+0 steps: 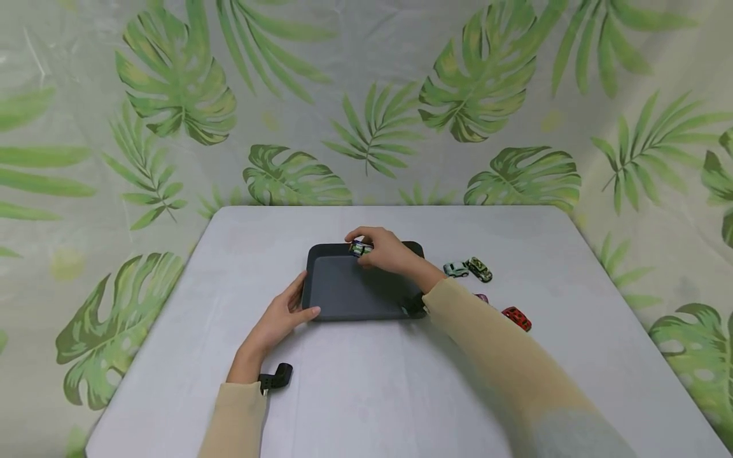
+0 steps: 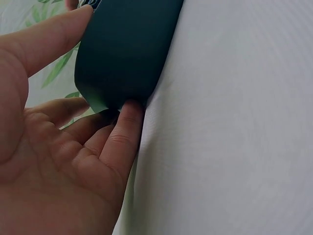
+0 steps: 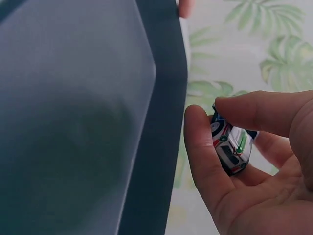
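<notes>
A dark grey rectangular tray (image 1: 355, 296) lies on the white table. My left hand (image 1: 280, 321) holds its near left corner, thumb at the front rim and the other fingers along the left side; the left wrist view shows the fingers (image 2: 122, 132) against the tray's outer wall. Over the tray's far edge, my right hand (image 1: 389, 251) pinches a small toy car (image 3: 234, 147) between thumb and fingers. White with blue, red and green markings, this car is held clear of the tray wall in the right wrist view.
Right of the tray are a mint-green toy car (image 1: 456, 269) and a camouflage toy car (image 1: 480, 270), close together. Nearer stands a red toy car (image 1: 517, 319) with dark spots. A pinkish car (image 1: 482, 297) is mostly hidden by the right sleeve. A leaf-print curtain (image 1: 366, 127) hangs behind.
</notes>
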